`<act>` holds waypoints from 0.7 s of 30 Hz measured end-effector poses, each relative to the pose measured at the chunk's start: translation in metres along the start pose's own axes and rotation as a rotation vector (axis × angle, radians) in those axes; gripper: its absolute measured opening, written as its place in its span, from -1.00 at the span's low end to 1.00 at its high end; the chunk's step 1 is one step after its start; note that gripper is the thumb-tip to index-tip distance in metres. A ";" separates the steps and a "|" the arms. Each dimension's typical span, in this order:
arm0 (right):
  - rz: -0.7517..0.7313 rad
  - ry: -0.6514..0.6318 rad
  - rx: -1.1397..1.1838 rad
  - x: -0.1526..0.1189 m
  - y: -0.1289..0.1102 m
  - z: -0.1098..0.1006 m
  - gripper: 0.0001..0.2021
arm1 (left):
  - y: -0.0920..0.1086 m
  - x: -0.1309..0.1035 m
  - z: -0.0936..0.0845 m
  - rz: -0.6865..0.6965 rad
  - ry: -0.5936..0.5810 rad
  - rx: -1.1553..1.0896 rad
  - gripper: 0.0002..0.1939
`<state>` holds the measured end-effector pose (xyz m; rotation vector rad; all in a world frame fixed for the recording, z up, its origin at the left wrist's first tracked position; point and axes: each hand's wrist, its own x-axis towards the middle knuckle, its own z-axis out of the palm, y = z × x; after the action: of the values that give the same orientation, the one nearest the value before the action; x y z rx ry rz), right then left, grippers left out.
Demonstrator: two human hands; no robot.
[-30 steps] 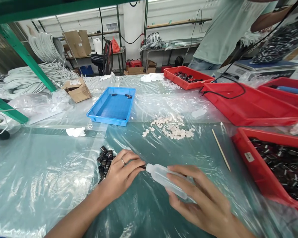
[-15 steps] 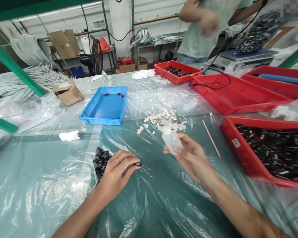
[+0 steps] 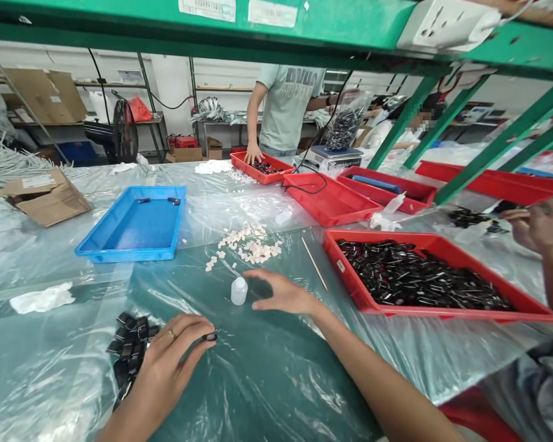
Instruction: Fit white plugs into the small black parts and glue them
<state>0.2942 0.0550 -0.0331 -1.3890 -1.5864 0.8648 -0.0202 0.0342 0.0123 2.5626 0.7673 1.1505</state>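
Between thumb and fingertips, my left hand point(image 3: 168, 356) pinches a small black part point(image 3: 209, 337) with a glossy face. A heap of similar black parts point(image 3: 129, 344) lies just left of that hand, partly covered by it. The small translucent white bottle point(image 3: 239, 293) stands upright on the plastic-covered table point(image 3: 258, 380). My right hand point(image 3: 286, 293) is beside the bottle, thumb and fingers apart, with nothing held. Beyond the bottle, small pale flat pieces point(image 3: 258, 250) lie scattered.
A blue tray point(image 3: 133, 253) with a few black parts sits left. On the right are a wooden stick point(image 3: 314, 264) and a red tray point(image 3: 373, 310) full of black parts. A co-worker's hand point(image 3: 550, 227) is far right; another person point(image 3: 290, 107) stands behind the table.
The bottle has gone from my right hand to standing on the table, and that hand has opened. My left hand still pinches the black part. The view has turned right.
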 end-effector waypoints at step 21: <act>-0.024 0.426 -0.416 0.030 0.043 -0.037 -0.92 | 0.000 -0.007 0.008 -0.065 -0.040 -0.015 -0.84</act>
<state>0.3448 0.0899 -0.0518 -1.7016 -1.4866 0.1967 -0.0180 0.0299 0.0021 2.5210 0.8234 1.0783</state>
